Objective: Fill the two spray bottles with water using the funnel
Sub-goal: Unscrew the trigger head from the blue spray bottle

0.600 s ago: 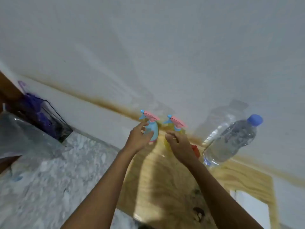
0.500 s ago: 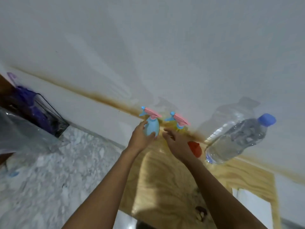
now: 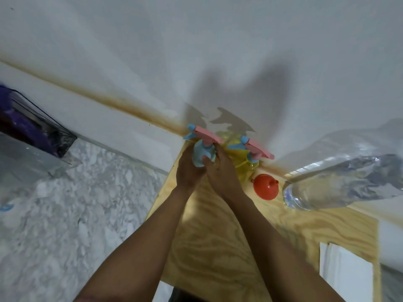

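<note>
A small blue spray bottle (image 3: 201, 152) with a pink and blue trigger head stands at the back of the wooden board (image 3: 218, 247). My left hand (image 3: 187, 171) wraps its body from the left. My right hand (image 3: 222, 173) grips it from the right, fingers up near its neck. Just behind to the right stands a yellow spray bottle (image 3: 244, 166) with the same kind of head, partly hidden by my right hand. An orange funnel (image 3: 266, 186) lies on the board right of it. A large clear water bottle (image 3: 340, 184) stands at the far right.
A white wall rises right behind the board. Left of the board is a marble-patterned surface (image 3: 76, 214) with a clear container (image 3: 32, 138) holding dark purple things. A white sheet (image 3: 346, 273) lies at the board's right front.
My right hand has moved left from in front of the yellow bottle onto the blue bottle, which both hands now grip. The view has shifted, and the funnel shows fully.
</note>
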`<action>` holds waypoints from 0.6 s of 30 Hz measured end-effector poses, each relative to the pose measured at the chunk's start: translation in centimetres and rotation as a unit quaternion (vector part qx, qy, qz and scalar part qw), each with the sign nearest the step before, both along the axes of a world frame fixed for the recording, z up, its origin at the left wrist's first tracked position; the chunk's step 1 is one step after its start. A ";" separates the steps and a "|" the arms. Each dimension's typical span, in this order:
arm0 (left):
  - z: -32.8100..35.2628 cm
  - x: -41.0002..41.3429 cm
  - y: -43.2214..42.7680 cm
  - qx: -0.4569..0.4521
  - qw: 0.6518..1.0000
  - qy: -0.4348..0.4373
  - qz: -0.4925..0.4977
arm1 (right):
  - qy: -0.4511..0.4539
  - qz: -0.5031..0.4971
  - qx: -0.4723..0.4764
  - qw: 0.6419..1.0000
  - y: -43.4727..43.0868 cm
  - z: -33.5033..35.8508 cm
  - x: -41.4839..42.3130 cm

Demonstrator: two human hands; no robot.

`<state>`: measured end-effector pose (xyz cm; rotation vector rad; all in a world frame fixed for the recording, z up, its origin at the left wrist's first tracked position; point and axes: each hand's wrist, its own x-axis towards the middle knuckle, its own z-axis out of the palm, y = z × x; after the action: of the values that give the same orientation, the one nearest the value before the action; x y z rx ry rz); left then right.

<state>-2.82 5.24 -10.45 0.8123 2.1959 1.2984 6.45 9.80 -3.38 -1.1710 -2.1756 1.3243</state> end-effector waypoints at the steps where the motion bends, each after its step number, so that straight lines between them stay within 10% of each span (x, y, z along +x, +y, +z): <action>1: 0.2 0.0 0.0 0.006 1.000 -0.004 -0.002 | 0.005 0.000 0.005 1.000 0.0 -0.2 -0.1; 18: 5.5 3.0 -4.5 0.090 0.991 -0.031 -0.095 | 0.088 -0.052 -0.011 0.995 -1.8 5.7 5.6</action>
<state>0.23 0.73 -4.96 1.0078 1.9208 1.4183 12.09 8.01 2.29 -1.1133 -1.9548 1.3557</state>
